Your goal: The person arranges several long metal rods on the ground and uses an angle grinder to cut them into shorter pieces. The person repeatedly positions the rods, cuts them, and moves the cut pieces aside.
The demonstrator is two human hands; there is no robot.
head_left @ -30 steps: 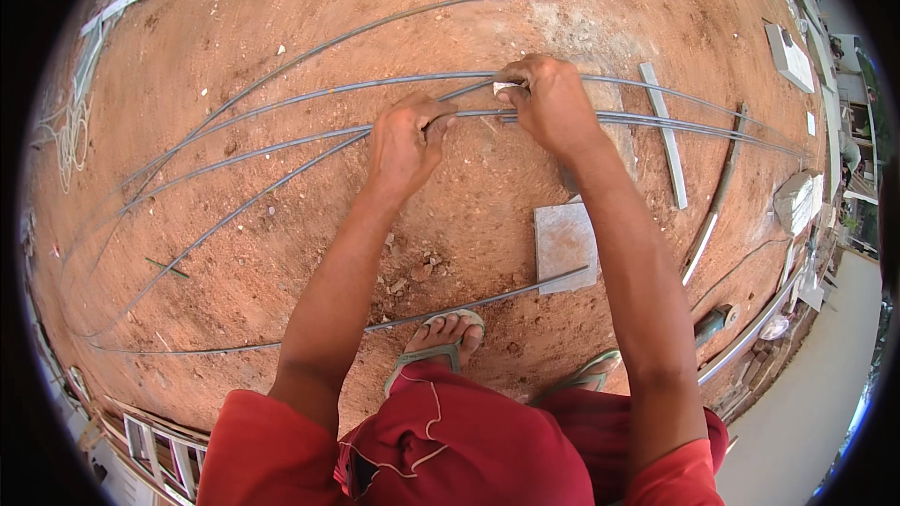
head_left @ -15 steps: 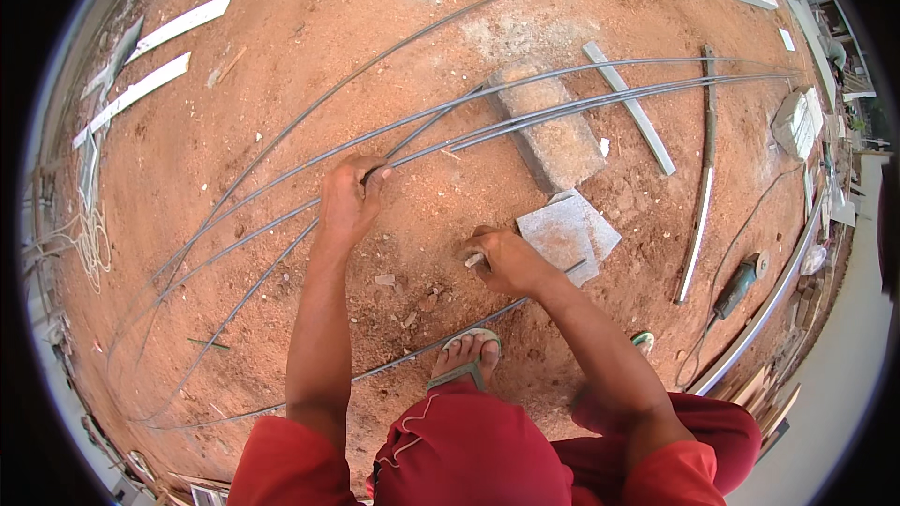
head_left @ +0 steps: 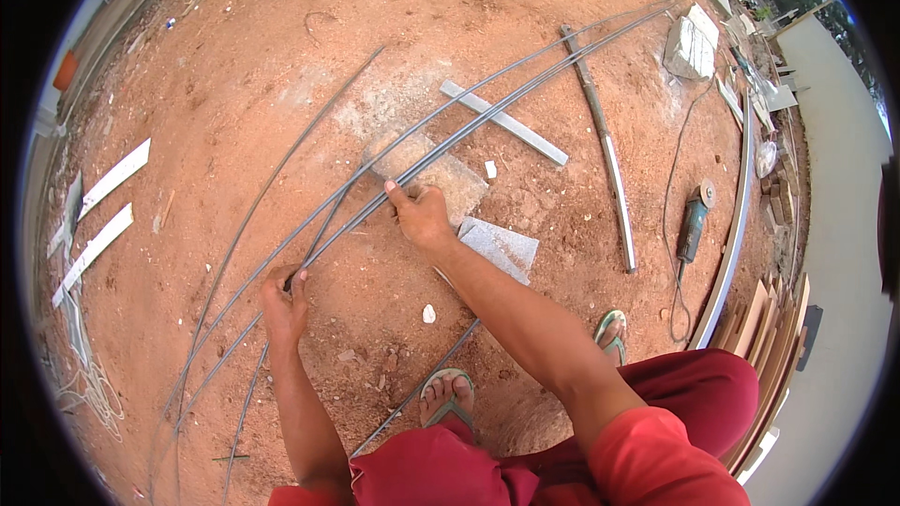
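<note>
Several long thin grey metal rods (head_left: 511, 111) run in a bundle from the lower left to the far right, bowed by the lens. My left hand (head_left: 284, 307) is closed around rods near their middle. Farther along the same bundle, my right hand (head_left: 424, 217) is closed, its thumb against the rods; its other fingers are partly hidden. Beneath the bundle lies a rough brownish block (head_left: 457, 189). Grey flat slabs (head_left: 499, 248) rest just right of my right hand. A small whitish piece (head_left: 428, 314) is on the ground below that hand.
An angle grinder (head_left: 692, 230) with its cord lies at right, beside a long metal bar (head_left: 734, 258). A grey bar (head_left: 506, 122) and a dark-and-white pole (head_left: 605, 155) lie beyond the block. White strips (head_left: 98, 253) are at left; a pale chunk (head_left: 692, 45) is far right.
My right hand has moved up and left from near the ground to the rods. My left hand stays closed on them. The view has shifted, and the whitish piece now shows uncovered on the ground.
</note>
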